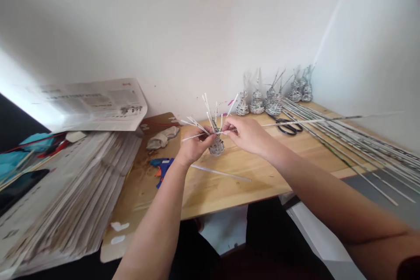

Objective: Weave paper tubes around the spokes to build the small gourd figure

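Observation:
A small round piece woven from rolled newspaper (216,147) is held up over the table, with several pale paper spokes fanning upward from its top. My left hand (194,145) is closed around its neck, thumb across the front. From the other side, the closed fingers of my right hand (246,134) pinch a long thin paper tube (298,122) against the piece. One end of a tube pokes out past my left fingers, and the long part trails away behind my right wrist. My fingertips hide the spot where tube and spokes cross.
Several gourd-shaped woven pieces (257,103) line the wall. Black scissors (288,127) lie near many loose paper tubes (357,140). Left are a blue glue gun (162,169), a crumpled glove (163,137) and a newspaper stack (95,197). A glue stick (223,173) lies at the front.

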{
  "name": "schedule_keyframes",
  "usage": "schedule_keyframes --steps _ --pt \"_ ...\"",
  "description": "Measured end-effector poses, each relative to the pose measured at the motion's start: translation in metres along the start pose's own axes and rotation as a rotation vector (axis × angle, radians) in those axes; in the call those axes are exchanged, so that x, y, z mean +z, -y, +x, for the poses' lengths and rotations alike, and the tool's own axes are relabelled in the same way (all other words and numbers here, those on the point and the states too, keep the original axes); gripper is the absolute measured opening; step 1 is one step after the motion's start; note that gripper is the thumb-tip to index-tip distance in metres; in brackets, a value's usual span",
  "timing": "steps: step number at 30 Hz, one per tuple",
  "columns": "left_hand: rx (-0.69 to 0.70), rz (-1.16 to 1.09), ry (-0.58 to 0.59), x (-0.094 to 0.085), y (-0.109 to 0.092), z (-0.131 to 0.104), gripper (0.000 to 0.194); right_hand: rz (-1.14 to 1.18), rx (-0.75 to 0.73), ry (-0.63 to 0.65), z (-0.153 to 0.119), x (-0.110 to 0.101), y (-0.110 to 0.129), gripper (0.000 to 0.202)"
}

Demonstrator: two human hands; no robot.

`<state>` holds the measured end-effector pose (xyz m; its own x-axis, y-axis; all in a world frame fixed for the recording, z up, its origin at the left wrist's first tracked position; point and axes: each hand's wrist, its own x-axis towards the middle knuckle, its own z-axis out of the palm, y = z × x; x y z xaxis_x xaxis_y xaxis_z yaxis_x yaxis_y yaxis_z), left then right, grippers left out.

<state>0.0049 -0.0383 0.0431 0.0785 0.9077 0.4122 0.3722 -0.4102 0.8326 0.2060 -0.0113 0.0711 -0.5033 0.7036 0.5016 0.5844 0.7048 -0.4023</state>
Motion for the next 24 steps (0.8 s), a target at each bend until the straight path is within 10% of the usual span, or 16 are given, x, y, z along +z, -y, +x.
schedule_keyframes --steps 12,24 --pt "-0.015 -0.024 0.035 0.013 0.05 0.028 0.022 0.259 -0.084 -0.055 0.013 0.044 -0.049 0.015" --pt "0.046 -0.159 0.095 0.015 0.046 0.021 0.039 0.2 -0.119 -0.079 0.01 0.043 -0.055 0.016"
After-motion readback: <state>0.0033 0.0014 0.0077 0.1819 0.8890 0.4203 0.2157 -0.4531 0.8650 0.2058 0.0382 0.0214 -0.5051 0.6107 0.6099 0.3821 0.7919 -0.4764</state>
